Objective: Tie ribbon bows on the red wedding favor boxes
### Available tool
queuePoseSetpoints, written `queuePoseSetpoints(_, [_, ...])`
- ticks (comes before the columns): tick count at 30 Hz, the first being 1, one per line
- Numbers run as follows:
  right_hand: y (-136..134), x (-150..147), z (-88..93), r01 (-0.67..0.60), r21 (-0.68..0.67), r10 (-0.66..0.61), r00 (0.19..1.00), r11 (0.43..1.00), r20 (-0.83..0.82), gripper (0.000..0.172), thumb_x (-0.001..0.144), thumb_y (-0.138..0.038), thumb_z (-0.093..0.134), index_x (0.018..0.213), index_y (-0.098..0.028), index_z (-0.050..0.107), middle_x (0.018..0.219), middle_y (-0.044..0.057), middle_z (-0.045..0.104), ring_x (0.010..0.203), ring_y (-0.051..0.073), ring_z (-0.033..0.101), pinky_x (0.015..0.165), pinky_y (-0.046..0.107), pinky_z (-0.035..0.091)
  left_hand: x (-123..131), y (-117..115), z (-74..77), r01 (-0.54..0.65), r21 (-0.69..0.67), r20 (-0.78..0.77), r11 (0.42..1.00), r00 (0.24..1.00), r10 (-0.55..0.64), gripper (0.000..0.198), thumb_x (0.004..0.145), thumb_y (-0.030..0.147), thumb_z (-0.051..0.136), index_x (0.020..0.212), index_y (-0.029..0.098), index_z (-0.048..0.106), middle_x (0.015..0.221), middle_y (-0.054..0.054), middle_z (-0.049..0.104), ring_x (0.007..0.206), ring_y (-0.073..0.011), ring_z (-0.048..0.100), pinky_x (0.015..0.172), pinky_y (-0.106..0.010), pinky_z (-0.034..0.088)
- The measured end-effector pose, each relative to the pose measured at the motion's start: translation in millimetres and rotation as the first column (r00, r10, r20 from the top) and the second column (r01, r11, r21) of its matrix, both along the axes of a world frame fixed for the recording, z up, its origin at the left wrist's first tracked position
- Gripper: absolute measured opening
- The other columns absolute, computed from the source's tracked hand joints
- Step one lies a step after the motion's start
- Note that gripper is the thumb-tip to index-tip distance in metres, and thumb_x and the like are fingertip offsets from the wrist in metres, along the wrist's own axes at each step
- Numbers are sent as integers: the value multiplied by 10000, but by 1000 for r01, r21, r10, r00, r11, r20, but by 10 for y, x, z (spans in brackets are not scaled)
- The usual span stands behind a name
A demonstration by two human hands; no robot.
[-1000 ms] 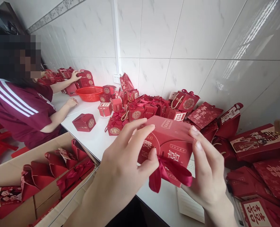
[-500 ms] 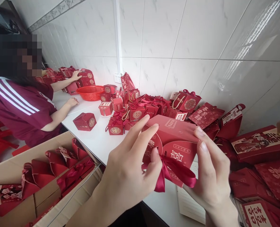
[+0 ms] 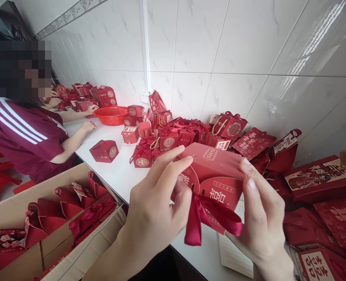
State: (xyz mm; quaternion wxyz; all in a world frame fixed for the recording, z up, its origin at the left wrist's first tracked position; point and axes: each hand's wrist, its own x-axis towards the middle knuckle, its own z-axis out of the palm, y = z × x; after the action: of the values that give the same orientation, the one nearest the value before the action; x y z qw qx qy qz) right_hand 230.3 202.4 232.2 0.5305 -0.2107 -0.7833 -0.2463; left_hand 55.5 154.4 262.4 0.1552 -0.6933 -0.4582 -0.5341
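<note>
Between my two hands, above the table's front edge, is a red gift box (image 3: 219, 162) with gold lettering and rounded overlapping flaps. A dark red satin ribbon (image 3: 219, 216) is tied in a bow on its near side, one end hanging down. My left hand (image 3: 161, 195) grips the box's left side, fingertips on the top edge and thumb bent close to the ribbon. At the right end, my right hand (image 3: 260, 207) holds the box with fingertips on its upper corner; its thumb is mostly hidden behind the ribbon loop.
Finished-looking red boxes (image 3: 169, 140) crowd the wall side, more bags (image 3: 322, 175) fill the right. A cardboard carton (image 3: 82, 175) of red boxes stands at lower left. One box (image 3: 104, 151), a red basket (image 3: 111, 116) and a notebook (image 3: 234, 249) lie on the table (image 3: 120, 175). A person (image 3: 29, 136) sits left.
My left thumb has drawn back left from the ribbon, whose end now hangs freely. The held box stays in both hands. The other person's far hand has moved down from the stacked boxes toward the basket.
</note>
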Motion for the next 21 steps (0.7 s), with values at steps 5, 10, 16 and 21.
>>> queuePoseSetpoints(5, [14,33,6,11,43,-12,999,999,31,713,823,-25,530,1467,-101,234,1506,155,315,1332,335,395,1039,549,426,14,-34,23,63,-32,-4,998,998,-63,365,819,100,532,1179,155,548,1276,-113,561,1054,-202,610,738,-255,592])
queuePoseSetpoints(10, [-3,44,34,-5,26,5,1000,1000,28,749,808,-51,565,1471,-117,223,1511,140,309,1340,327,385,1037,544,428,-26,-11,7,75,-14,11,997,997,-74,332,847,49,500,1151,159,574,1248,-87,582,1083,-183,600,786,-235,577])
queuePoseSetpoints(16, [30,49,21,-51,-90,45,996,995,-77,803,828,-311,635,1484,-142,202,1450,155,402,1258,309,473,926,484,526,-12,-70,-75,256,-1,239,967,939,-248,357,960,322,392,1245,148,518,1301,-133,530,1200,-271,527,920,-391,541])
queuePoseSetpoints(21, [60,34,-11,-47,-123,37,996,991,-85,875,805,-407,656,1489,-123,189,1393,203,452,1208,338,502,883,486,533,102,-159,-42,132,210,38,969,989,-143,254,842,426,608,888,176,613,848,-59,607,919,-227,632,848,-405,565])
